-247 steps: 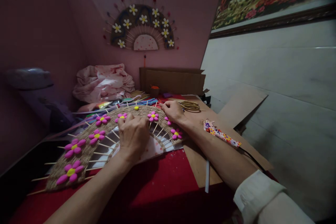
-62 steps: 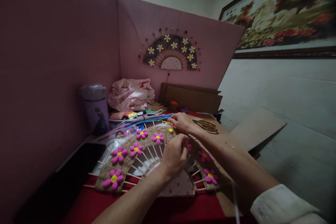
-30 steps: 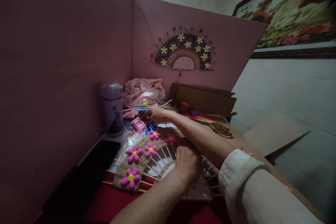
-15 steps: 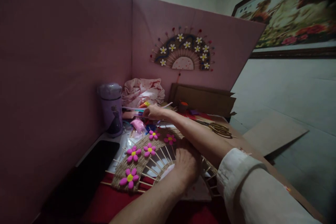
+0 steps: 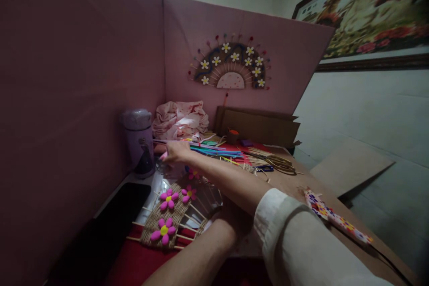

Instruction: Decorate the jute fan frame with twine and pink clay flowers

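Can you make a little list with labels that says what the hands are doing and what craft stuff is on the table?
right hand: reaching across, fingers at the pile of colourful sticks
left hand: hidden behind the right arm
woven fan: flat on the red cloth, with pink flowers
purple bottle: upright by the pink wall
scissors: on the cardboard
finished fan: on the back wall

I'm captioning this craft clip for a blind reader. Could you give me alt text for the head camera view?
A person's right hand reaches across a cluttered craft table to a pile of coloured sticks, near a purple bottle. The left forearm lies beside a woven fan with pink flowers; that hand is hidden behind the right sleeve. A similar fan hangs on the pink wall.
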{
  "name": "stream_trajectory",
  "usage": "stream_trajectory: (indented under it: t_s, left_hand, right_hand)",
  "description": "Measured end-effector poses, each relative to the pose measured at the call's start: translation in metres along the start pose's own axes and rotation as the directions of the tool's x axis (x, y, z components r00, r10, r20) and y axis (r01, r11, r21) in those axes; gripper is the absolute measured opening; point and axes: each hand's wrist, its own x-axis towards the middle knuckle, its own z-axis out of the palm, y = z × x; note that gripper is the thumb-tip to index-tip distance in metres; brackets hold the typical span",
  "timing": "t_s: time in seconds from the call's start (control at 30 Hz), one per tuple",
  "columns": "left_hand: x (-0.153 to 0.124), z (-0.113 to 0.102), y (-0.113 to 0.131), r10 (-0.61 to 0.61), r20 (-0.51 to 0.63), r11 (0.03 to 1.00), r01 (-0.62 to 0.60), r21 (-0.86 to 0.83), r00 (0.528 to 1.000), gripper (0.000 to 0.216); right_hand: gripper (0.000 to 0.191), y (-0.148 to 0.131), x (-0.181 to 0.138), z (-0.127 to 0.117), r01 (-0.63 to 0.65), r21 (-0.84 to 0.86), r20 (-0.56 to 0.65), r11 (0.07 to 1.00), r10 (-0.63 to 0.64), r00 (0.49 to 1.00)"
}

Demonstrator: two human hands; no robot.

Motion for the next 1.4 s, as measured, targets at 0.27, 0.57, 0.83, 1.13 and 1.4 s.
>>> stream_trajectory:
  t_s: [0.27, 0.57, 0.83, 1.13, 1.4]
  left_hand:
    - [0.021, -0.018, 0.012, -0.037, 0.054, 0.976, 0.024, 0.215, 0.998, 0.02]
    - [0.017, -0.023, 0.014, 0.059, -0.027, 0.942, -0.047, 0.333, 0.998, 0.012]
    - [0.011, -0.041, 0.031, 0.255, 0.145, 0.931, -0.283, 0.229, 0.956, 0.04]
    - [-0.007, -0.03, 0.05, 0.497, 0.398, 0.744, -0.615, 0.261, 0.771, 0.052]
    - [0.0, -0.025, 0.038, 0.501, 0.413, 0.693, -0.639, 0.334, 0.76, 0.048]
  right_hand:
    - [0.037, 0.06, -0.018, -0.08, 0.184, 0.703, -0.284, 0.687, 0.035, 0.958]
    - [0.019, 0.15, -0.123, -0.082, 0.199, 0.936, -0.323, 0.29, 0.484, 0.813]
    - [0.017, 0.194, -0.183, -0.037, 0.16, 0.979, -0.201, 0.124, 0.68, 0.705]
    - [0.013, 0.218, -0.207, 0.001, 0.239, 0.968, -0.142, -0.075, 0.621, 0.771]
    - [0.022, 0.212, -0.209, 0.011, 0.268, 0.96, -0.167, -0.087, 0.588, 0.792]
